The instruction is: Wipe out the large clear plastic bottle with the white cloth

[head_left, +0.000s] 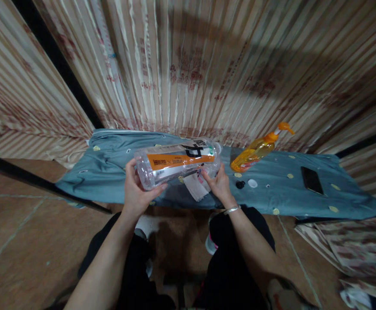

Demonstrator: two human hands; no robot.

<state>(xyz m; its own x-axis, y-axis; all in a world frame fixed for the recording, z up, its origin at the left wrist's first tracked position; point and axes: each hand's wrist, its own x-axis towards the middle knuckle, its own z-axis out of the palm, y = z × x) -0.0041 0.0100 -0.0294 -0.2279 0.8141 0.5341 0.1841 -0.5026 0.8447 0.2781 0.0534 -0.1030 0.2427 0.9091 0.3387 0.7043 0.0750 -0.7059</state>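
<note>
I see a low surface draped in a blue-grey cloth (110, 163) across mid-frame, striped curtains (207, 64) filling the top, brown tiled floor (29, 232) at lower left. My left hand (136, 193) grips a clear plastic bottle (178, 162) lying sideways at centre; my right hand (218, 183) pinches its peeling label (194, 186). An orange pump bottle (259, 148) and a black phone (312, 180) lie at right.

The bottle (162, 174) is carrying a label (179, 160) too small to read; the left forearm (104, 267) is running off the bottom edge; a black dot (240, 184) is looking too tiny to identify.
</note>
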